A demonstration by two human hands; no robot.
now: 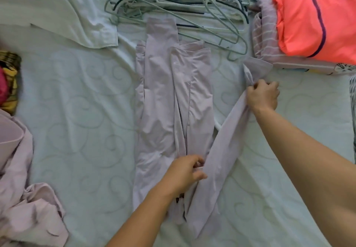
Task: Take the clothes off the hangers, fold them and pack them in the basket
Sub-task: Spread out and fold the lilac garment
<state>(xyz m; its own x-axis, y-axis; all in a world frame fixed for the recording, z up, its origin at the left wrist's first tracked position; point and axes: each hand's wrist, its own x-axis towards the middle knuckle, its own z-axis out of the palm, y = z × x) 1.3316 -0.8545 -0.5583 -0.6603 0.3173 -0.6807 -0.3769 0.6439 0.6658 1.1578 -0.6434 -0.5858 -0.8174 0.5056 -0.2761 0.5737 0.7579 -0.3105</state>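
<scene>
text: none legible | orange top [308,15]: small dark chest mark, too blurred to read | lilac garment [163,92]: faint pale logo, unreadable

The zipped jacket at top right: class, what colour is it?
Bright coral-orange jacket with a dark purple zip line; head view.

Both hands [263,95] grip lilac garment [159,96] (sleeve raised).

**My hands and forearms, seen from the head camera**

My left hand [183,171] and right hand [263,94] are bare: no gloves, rings, watch or bracelet show. Both forearms are uncovered to the picture's edge; no sleeve reaches them. The nails appear short and unpainted.
</scene>
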